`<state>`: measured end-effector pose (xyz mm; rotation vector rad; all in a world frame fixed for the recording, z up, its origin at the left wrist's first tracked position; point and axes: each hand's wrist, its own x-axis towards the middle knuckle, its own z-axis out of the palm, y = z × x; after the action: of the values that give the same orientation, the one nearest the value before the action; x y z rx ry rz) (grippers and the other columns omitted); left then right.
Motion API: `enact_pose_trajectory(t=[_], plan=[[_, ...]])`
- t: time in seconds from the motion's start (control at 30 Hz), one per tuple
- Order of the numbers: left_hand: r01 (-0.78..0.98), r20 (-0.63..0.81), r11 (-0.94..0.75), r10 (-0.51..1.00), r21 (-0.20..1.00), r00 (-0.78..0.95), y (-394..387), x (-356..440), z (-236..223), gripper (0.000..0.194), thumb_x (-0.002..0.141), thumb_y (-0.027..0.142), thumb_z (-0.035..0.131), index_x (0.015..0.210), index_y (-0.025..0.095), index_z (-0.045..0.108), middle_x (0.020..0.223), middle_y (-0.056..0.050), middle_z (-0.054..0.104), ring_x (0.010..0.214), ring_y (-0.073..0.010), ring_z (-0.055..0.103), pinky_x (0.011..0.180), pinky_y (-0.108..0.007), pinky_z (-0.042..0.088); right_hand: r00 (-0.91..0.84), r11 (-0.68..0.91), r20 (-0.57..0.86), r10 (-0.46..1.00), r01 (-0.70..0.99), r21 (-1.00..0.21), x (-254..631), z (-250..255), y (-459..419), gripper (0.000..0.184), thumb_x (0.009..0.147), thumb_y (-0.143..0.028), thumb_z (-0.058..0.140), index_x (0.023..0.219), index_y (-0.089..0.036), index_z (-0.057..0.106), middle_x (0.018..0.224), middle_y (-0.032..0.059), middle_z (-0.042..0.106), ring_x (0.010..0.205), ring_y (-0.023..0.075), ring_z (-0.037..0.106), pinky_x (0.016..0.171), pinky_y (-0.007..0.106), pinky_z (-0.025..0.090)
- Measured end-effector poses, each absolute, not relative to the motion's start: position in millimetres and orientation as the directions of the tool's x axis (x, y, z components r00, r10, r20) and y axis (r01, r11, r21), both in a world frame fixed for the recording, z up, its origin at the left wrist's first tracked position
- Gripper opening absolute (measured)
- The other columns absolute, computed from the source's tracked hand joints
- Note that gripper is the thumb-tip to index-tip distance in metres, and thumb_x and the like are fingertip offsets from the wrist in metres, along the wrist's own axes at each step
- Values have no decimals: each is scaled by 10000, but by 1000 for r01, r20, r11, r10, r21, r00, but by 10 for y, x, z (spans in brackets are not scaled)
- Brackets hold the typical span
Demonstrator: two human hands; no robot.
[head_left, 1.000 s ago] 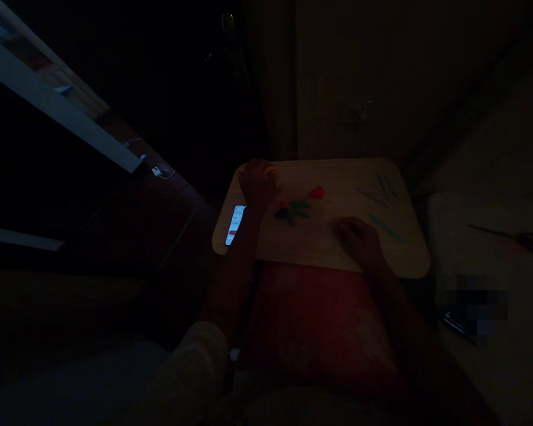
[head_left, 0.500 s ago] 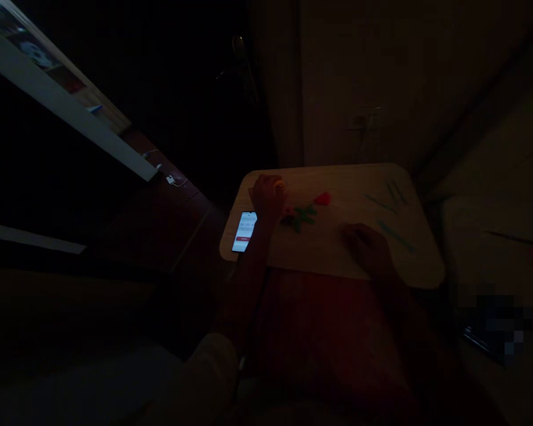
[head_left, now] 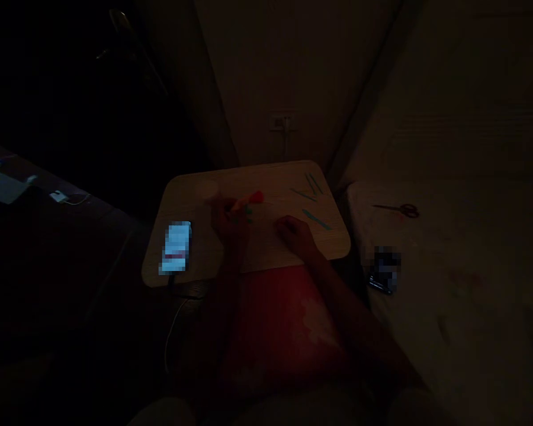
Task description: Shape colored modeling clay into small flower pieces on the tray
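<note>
On table (head_left: 275, 176), orange piece (head_left: 239, 205), pixelated phone screen (head_left: 176, 247)

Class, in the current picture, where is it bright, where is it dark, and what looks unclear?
Head view: very dark overall; head view: the phone is brightest, its screen blocky; head view: the left hand is dim and soft-edged, its grip unclear.

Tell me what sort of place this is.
Probably a dim room in a home: a small round-cornered table stands near a wall socket, with a lit phone on the tabletop.
</note>
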<state>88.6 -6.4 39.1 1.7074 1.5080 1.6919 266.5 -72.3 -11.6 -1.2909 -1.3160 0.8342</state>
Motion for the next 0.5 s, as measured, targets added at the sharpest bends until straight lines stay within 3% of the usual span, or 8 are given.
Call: enact_pose_trajectory(t=[0.1,0.23,0.37,0.5], plan=[[254,372,-303,879,919,-297,-155,1021,181,156,814,217,673,915,217,554,879,-6,612,811,-167,609,741,-262,504,153,189,222,963,203,-961,2677,-107,-706,274,909,-485,636,936,-227,726,952,60,770,897,222,694,814,345,538],[74,167,-155,965,985,-203,-235,1173,-39,248,754,232,739,897,225,536,842,17,601,742,-138,593,671,-237,491,174,176,202,964,154,-972,2688,-108,-680,300,879,-501,664,999,-232,719,994,63,764,889,212,695,815,338,547],[40,124,-121,990,992,-74,-311,1258,-78,304,726,297,809,873,225,553,877,4,622,775,-142,617,654,-230,510,186,176,202,962,148,-973,2697,-149,-646,393,860,-550,672,1096,-236,702,1100,83,757,1005,222,699,894,350,562],[18,121,-122,991,992,49,-349,1279,-50,358,704,359,857,842,230,553,824,-5,635,735,-158,630,602,-243,517,235,159,185,954,122,-980,2708,-186,-624,346,857,-537,670,1034,-240,688,1053,73,753,958,217,698,856,350,574]])
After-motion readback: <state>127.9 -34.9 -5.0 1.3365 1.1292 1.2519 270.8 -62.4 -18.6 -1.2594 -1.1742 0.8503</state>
